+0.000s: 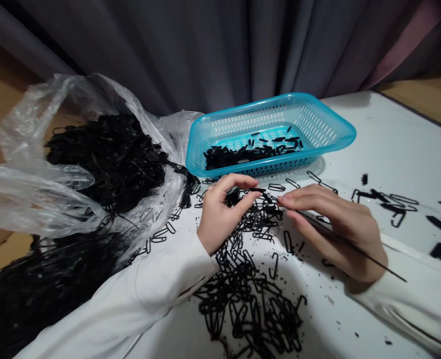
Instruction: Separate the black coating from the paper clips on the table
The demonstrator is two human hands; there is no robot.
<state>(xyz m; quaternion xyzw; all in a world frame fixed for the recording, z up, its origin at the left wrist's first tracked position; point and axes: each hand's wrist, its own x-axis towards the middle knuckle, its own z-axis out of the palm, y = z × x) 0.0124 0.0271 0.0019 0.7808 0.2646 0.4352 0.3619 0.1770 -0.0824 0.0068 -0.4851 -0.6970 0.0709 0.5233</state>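
Observation:
My left hand (220, 212) is closed in a pinch on a small flat black piece (258, 190) just in front of the basket. Opposite it, my right hand (345, 227) has thumb and fingertips pressed together on a thin black strip (380, 264), whose loose end trails back under the palm past the wrist. The fingertips of both hands are close, with a small gap between them. Below and between the hands lies a spread of black clip-like loops (255, 294), thickest toward the table's front.
A blue plastic basket (336, 139) holding many small black pieces stands behind the hands. At left, a clear plastic bag (29, 184) overflows with black strips (104, 159). More black pieces (392, 202) lie right on the white table (403, 149). A grey curtain (213, 45) hangs behind.

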